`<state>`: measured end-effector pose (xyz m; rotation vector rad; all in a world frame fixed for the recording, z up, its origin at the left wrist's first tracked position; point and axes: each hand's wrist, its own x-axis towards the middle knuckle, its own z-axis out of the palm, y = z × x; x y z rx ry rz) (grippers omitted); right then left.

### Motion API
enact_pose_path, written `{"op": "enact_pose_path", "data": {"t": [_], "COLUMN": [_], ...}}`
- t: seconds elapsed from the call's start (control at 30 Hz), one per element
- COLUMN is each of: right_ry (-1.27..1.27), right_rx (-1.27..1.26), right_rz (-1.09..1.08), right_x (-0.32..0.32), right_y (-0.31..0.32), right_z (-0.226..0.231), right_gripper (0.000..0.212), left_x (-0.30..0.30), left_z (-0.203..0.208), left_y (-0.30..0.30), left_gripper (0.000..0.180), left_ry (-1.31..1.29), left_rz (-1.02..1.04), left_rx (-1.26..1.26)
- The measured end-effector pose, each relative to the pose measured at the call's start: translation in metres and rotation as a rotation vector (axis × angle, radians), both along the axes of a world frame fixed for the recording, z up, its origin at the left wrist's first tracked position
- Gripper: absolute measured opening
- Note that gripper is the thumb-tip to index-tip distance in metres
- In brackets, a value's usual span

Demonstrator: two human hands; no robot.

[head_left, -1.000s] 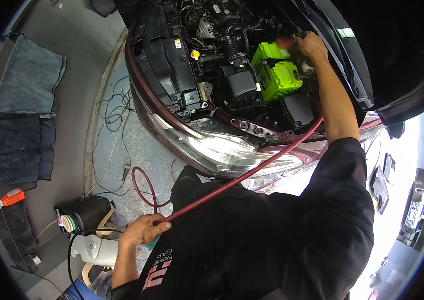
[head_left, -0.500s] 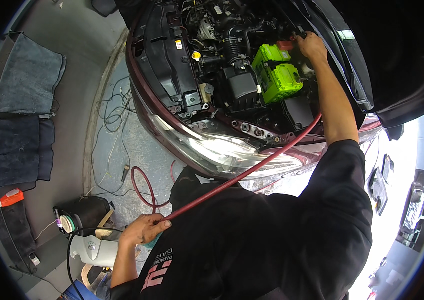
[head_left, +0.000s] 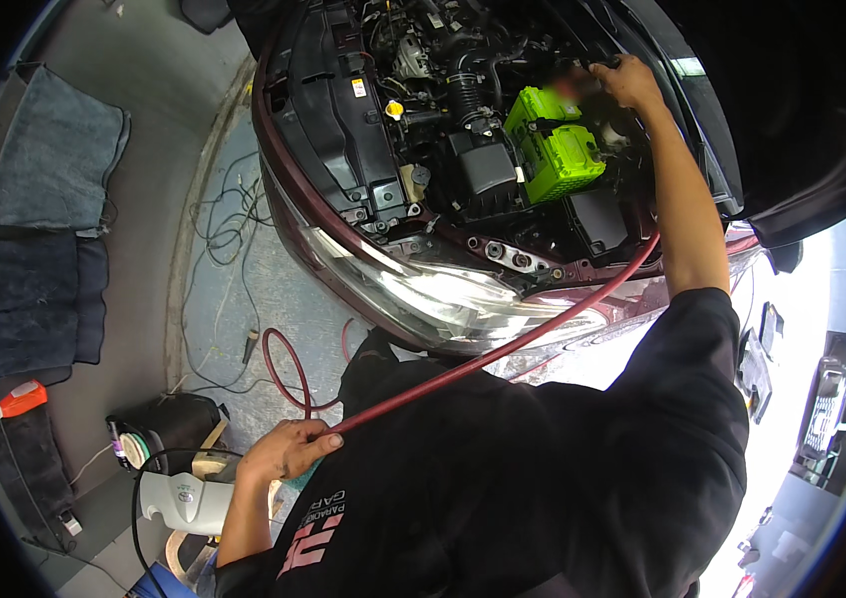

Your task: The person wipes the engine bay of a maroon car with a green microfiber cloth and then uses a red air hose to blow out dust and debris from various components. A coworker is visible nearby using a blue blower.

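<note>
My left hand (head_left: 288, 450) is closed around a red hose (head_left: 473, 371) at waist height, its thumb lying along it. Past that hand the hose loops down near the floor. In the other direction it runs up across the car's front corner and passes out of sight beside my right forearm. My right hand (head_left: 628, 82) is closed, reaching over the engine bay beside the windshield base. What it grips is dark and mostly hidden, with a blur in front of the fingers. A bright green car battery (head_left: 560, 159) sits just left of that hand.
A lit headlight (head_left: 433, 289) and the maroon bumper lie between me and the engine. Black cables (head_left: 234, 214) cross the floor at left. Cloths (head_left: 54, 149) hang on the wall near an orange bottle (head_left: 22, 401). A white jug (head_left: 187, 501) stands by my left forearm.
My right hand has shifted slightly right, and the thing before it is now blurred. The hose's far part has swung a little right with that arm. My left hand stays nearly in place.
</note>
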<state>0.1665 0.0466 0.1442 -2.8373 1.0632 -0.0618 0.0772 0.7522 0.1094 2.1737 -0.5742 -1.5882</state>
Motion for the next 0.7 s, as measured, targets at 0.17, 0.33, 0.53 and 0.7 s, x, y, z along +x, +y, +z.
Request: {"op": "enact_pose_path", "data": {"t": [0.17, 0.33, 0.53, 0.7], "right_ry": [-0.072, -0.093, -0.057, -0.145], "right_rx": [-0.240, 0.153, 0.053, -0.012], "right_rz": [0.086, 0.167, 0.172, 0.171], "right_x": [0.006, 0.011, 0.016, 0.022], "right_y": [0.011, 0.039, 0.042, 0.052], "right_z": [0.018, 0.044, 0.056, 0.060], "right_gripper": [0.073, 0.052, 0.046, 0.042], "left_x": [0.005, 0.007, 0.010, 0.022], "left_z": [0.000, 0.004, -0.002, -0.007], "left_y": [-0.001, 0.001, 0.004, 0.008], "left_gripper": [0.068, 0.065, 0.066, 0.064], "left_ry": [0.015, 0.015, 0.018, 0.018], "left_rz": [-0.025, -0.033, -0.010, -0.065], "left_rx": [0.010, 0.015, -0.052, -0.067]}}
